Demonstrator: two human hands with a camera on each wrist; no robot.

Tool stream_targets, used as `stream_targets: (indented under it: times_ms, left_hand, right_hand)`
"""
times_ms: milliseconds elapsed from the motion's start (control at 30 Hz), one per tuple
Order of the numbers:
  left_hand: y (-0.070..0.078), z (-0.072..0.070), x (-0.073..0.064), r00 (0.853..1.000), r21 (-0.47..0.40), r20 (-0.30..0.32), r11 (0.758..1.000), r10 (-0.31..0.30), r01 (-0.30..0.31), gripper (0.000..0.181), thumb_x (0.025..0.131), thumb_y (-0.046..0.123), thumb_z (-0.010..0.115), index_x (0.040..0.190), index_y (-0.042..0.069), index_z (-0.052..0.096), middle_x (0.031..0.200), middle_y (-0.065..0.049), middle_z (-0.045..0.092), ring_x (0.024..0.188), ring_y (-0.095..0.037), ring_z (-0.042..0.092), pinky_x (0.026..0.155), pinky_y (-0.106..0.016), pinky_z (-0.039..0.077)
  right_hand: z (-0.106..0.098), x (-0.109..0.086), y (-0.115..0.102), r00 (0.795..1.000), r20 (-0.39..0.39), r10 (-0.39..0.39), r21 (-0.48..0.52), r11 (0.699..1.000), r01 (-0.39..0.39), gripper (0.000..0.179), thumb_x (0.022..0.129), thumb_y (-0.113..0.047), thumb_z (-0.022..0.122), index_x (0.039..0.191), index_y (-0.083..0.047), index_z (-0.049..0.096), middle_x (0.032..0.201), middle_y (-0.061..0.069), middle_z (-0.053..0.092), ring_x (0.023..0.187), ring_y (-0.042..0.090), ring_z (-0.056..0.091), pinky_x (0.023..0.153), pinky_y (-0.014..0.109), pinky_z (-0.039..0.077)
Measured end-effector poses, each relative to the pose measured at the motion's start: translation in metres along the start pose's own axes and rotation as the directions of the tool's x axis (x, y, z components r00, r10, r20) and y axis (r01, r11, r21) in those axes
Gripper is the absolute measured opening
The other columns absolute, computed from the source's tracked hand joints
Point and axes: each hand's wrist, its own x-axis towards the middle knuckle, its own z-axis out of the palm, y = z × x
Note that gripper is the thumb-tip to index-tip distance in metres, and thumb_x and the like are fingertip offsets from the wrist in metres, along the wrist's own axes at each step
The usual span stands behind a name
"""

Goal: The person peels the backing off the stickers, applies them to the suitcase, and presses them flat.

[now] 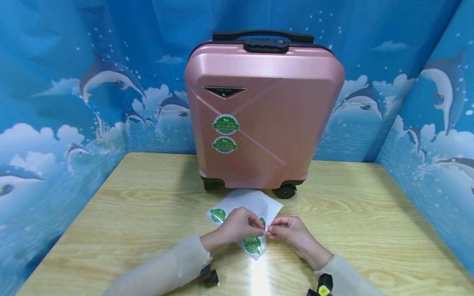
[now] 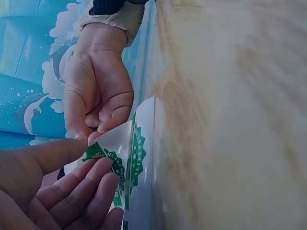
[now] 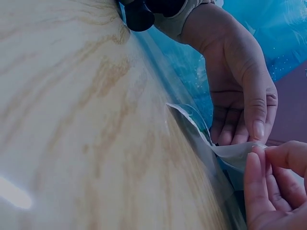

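A white sheet of green round stickers point(image 1: 255, 201) lies on the table in front of a pink suitcase point(image 1: 266, 107). My left hand point(image 1: 238, 226) reaches over the sheet and pinches its right edge between thumb and fingers. Close against it, my right hand point(image 1: 294, 236) pinches the same edge with thumb and index finger. The sheet's edge point(image 3: 232, 153) is lifted and bent between the hands in the right wrist view. Green stickers point(image 2: 139, 155) show beside the left fingers in the left wrist view. Whether a sticker is peeling off at the fingertips I cannot tell.
Two green round stickers point(image 1: 225, 133) are on the suitcase front, one above the other, below a dark triangular badge point(image 1: 224, 91). The suitcase stands upright on black wheels point(image 1: 285, 191). Blue dolphin-print curtains point(image 1: 148, 82) enclose the wooden table point(image 1: 148, 197) at the back and sides.
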Motion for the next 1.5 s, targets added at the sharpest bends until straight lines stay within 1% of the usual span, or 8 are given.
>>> stream_targets:
  times_ms: [400, 567, 767, 967, 1100, 1233, 1333, 1500]
  left_hand:
    - [0.0001, 0.0005, -0.0005, 1.000, 0.016, -0.001, 1.000, -0.008, 0.008, 0.006, 0.074, 0.012, 0.079, 0.075, 0.011, 0.073, 0.069, 0.004, 0.069, 0.065, -0.003, 0.060, 0.067, -0.019, 0.047]
    - [-0.0001, 0.0002, -0.0002, 1.000, 0.011, 0.002, 1.000, 0.013, -0.013, 0.005, 0.074, 0.011, 0.078, 0.076, 0.009, 0.074, 0.070, 0.003, 0.070, 0.065, -0.003, 0.060, 0.066, -0.019, 0.047]
    - [0.0004, -0.0003, 0.0001, 1.000, 0.013, 0.009, 1.000, -0.008, 0.008, 0.004, 0.075, 0.012, 0.078, 0.077, 0.011, 0.074, 0.069, 0.005, 0.069, 0.065, -0.003, 0.058, 0.065, -0.020, 0.047]
    - [0.0002, -0.0003, -0.0007, 1.000, 0.019, 0.012, 1.000, 0.005, -0.005, 0.004, 0.076, 0.012, 0.077, 0.076, 0.009, 0.074, 0.069, 0.003, 0.069, 0.063, -0.004, 0.056, 0.062, -0.019, 0.046]
    - [-0.0008, 0.0000, -0.0003, 1.000, 0.032, 0.001, 0.999, 0.021, -0.021, 0.004, 0.076, 0.012, 0.076, 0.074, 0.008, 0.074, 0.068, 0.002, 0.069, 0.061, -0.003, 0.054, 0.059, -0.019, 0.045]
    - [-0.0011, -0.0004, -0.0005, 0.999, 0.053, -0.006, 0.998, 0.042, -0.041, 0.005, 0.075, 0.010, 0.074, 0.071, 0.008, 0.073, 0.066, 0.004, 0.068, 0.060, -0.002, 0.052, 0.059, -0.019, 0.043]
    - [-0.0006, -0.0011, -0.0008, 0.998, 0.073, -0.011, 0.996, 0.056, -0.055, 0.005, 0.073, 0.007, 0.070, 0.069, 0.009, 0.072, 0.063, 0.006, 0.065, 0.058, -0.002, 0.050, 0.059, -0.019, 0.041]
    - [-0.0010, -0.0011, 0.0008, 0.998, 0.115, -0.027, 0.992, 0.054, -0.051, 0.008, 0.071, 0.007, 0.066, 0.066, 0.013, 0.068, 0.058, 0.010, 0.059, 0.055, -0.003, 0.047, 0.056, -0.019, 0.040]
  right_hand:
    - [-0.0007, -0.0011, -0.0013, 1.000, 0.011, 0.005, 0.033, 0.999, -0.006, 0.016, 0.084, 0.009, 0.057, 0.082, -0.005, 0.064, 0.078, 0.002, 0.068, 0.073, 0.009, 0.066, 0.072, 0.022, 0.055]
    - [-0.0017, -0.0013, -0.0022, 1.000, 0.024, 0.005, 0.048, 0.999, -0.007, 0.017, 0.085, 0.009, 0.057, 0.082, -0.006, 0.064, 0.078, 0.002, 0.068, 0.074, 0.009, 0.066, 0.072, 0.021, 0.054]
    - [-0.0026, -0.0016, -0.0028, 1.000, 0.028, 0.008, 0.055, 0.998, -0.010, 0.017, 0.085, 0.009, 0.057, 0.083, -0.006, 0.065, 0.079, 0.003, 0.068, 0.074, 0.009, 0.066, 0.073, 0.022, 0.054]
    - [-0.0033, -0.0018, -0.0026, 1.000, 0.019, 0.019, 0.059, 0.998, -0.020, 0.017, 0.085, 0.009, 0.056, 0.084, -0.005, 0.064, 0.080, 0.003, 0.068, 0.075, 0.009, 0.066, 0.074, 0.022, 0.054]
    - [-0.0036, -0.0020, -0.0027, 1.000, 0.016, 0.026, 0.061, 0.998, -0.027, 0.016, 0.086, 0.009, 0.056, 0.085, -0.005, 0.064, 0.081, 0.003, 0.068, 0.076, 0.010, 0.066, 0.074, 0.022, 0.054]
    - [-0.0037, -0.0015, -0.0028, 0.999, 0.016, 0.031, 0.064, 0.997, -0.032, 0.015, 0.086, 0.008, 0.056, 0.085, -0.004, 0.064, 0.081, 0.003, 0.067, 0.076, 0.010, 0.066, 0.075, 0.022, 0.054]
    - [-0.0037, -0.0012, -0.0029, 0.999, 0.014, 0.035, 0.069, 0.997, -0.036, 0.015, 0.086, 0.009, 0.056, 0.085, -0.004, 0.064, 0.080, 0.004, 0.067, 0.075, 0.010, 0.066, 0.074, 0.022, 0.054]
    - [-0.0033, -0.0008, -0.0035, 0.999, 0.009, 0.034, 0.088, 0.995, -0.035, 0.016, 0.085, 0.010, 0.056, 0.083, -0.004, 0.065, 0.079, 0.003, 0.067, 0.074, 0.010, 0.066, 0.073, 0.022, 0.054]
